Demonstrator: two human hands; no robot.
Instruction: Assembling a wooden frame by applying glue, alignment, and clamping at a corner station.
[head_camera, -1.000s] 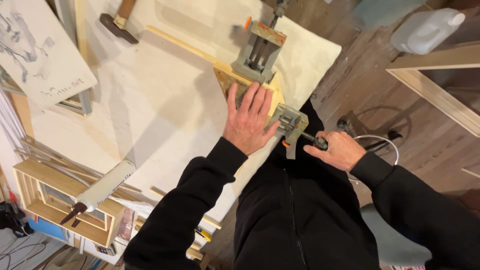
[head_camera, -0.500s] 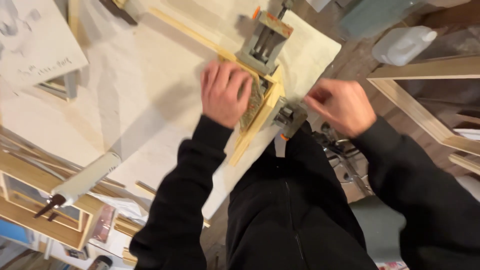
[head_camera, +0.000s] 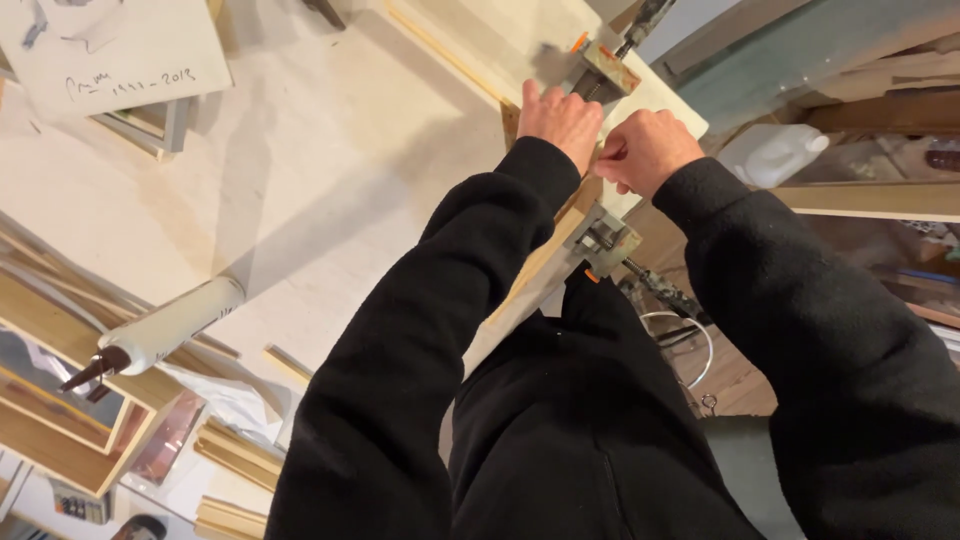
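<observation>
Two hands worked at the far corner of the table (head_camera: 300, 180) in the head view. Left hand (head_camera: 558, 120) lay palm down, fingers together, pressing on the corner of a wooden frame (head_camera: 545, 262) where its two strips met. Right hand (head_camera: 645, 150) was curled into a loose fist just beside the left, knuckles up, fingertips pinched at the frame corner; what it gripped could not be told, being hidden under the fingers. Both arms wore black sleeves.

One metal corner clamp (head_camera: 608, 240) sat on the near strip of the frame, below the right hand and apart from it, its screw handle (head_camera: 660, 290) pointing off the table edge. A second clamp (head_camera: 605, 68) sat just beyond the left hand's fingertips, touching or nearly touching them.

A white caulking tube (head_camera: 165, 328) with a dark nozzle lay on the table's left side, well apart from the hands. Stacked wooden frames (head_camera: 60, 420) lay at lower left. A white sheet with a drawing (head_camera: 110, 50) rested at upper left. A translucent plastic jug (head_camera: 770, 155) stood on the floor right of the table.
</observation>
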